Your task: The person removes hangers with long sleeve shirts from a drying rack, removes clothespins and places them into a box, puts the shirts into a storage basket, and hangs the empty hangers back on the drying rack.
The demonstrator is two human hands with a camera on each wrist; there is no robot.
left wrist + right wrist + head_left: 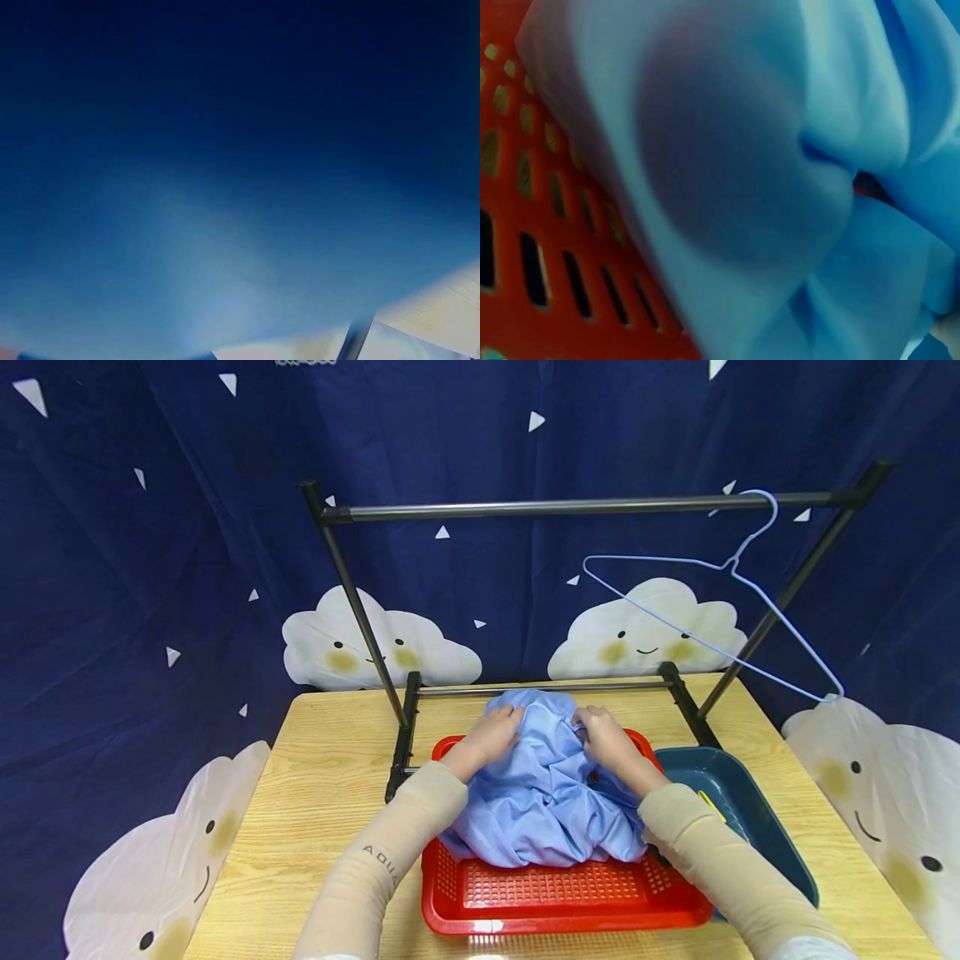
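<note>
A crumpled light blue cloth [551,793] lies heaped in the red basket [562,918], its far end reaching over the back rim. My left hand [493,739] grips the cloth's upper left side, fingers curled into the fabric. On the upper right side, my right hand [606,745] pinches a fold. Blurred blue fabric [225,247] fills nearly all of the left wrist view and hides that hand. In the right wrist view, folds of the cloth [870,255] hang close before the slotted basket wall [547,225], and the fingers are hidden.
Behind the basket stands a black garment rack [517,510] with a pale blue hanger [675,635] hooked at its right end. A dark teal tray [765,827] sits right of the basket, a yellow item [711,806] in it. All stand on a wooden table [315,802].
</note>
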